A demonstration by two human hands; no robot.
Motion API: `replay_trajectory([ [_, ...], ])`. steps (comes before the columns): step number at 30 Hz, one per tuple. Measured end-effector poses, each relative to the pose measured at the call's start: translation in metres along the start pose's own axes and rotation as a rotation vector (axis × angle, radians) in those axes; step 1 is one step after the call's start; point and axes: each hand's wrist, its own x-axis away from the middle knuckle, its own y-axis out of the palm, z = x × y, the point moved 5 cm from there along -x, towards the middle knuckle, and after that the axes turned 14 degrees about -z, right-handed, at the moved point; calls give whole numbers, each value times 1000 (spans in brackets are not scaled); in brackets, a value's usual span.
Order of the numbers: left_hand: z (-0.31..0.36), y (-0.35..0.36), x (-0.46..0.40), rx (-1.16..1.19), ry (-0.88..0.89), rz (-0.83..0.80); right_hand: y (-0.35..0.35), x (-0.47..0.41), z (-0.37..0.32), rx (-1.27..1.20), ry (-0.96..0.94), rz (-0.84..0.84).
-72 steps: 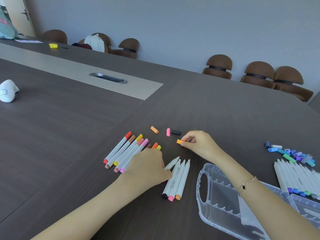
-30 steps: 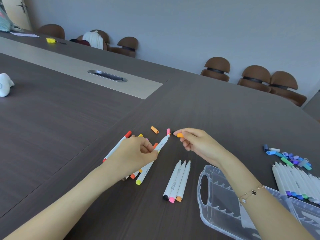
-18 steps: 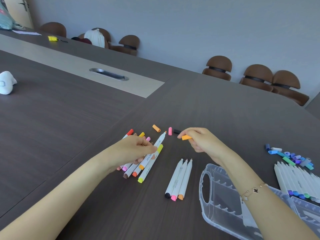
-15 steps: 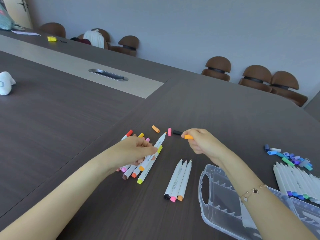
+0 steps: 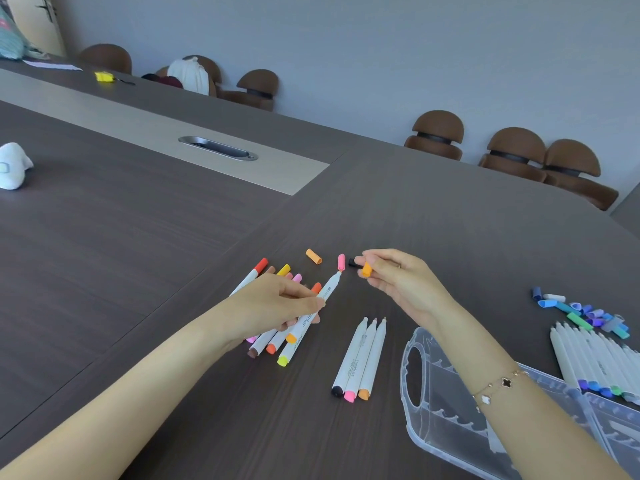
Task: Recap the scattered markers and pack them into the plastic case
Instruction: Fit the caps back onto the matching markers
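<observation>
Uncapped white marker in the left hand, orange cap in the right, over a dark wood-grain table [image 5: 138,258].

The left hand [image 5: 277,303] grips a white-barrelled marker [image 5: 313,311] printed "marker", its bare tip pointing far-right, above a bundle of capped markers [image 5: 273,341]. Just right of the tip, the right hand [image 5: 398,278] pinches a small orange cap [image 5: 366,269]. Three uncapped white markers [image 5: 362,358] lie nearer, also lettered "marker". The clear plastic case [image 5: 440,410] sits open at the near right.

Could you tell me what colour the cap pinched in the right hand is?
Orange; the cap in the right hand shows best in the head view.
</observation>
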Motion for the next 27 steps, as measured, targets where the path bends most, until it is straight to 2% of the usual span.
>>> replay_trajectory([
  [8, 3, 2, 1, -10, 8, -1, 17, 0, -2, -149, -12, -45],
  [14, 5, 3, -1, -14, 5, -9, 27, 0, -2, -157, 1, -124],
  [18, 4, 3, -1, -48, 6, 28, 31, 1, -2, -44, 21, -120],
  [23, -3, 2, -4, -71, -6, 79, 28, -2, -3, 151, 34, -13],
  [27, -2, 7, -6, -33, 27, 140, 33, -2, -1, 187, 27, 16],
])
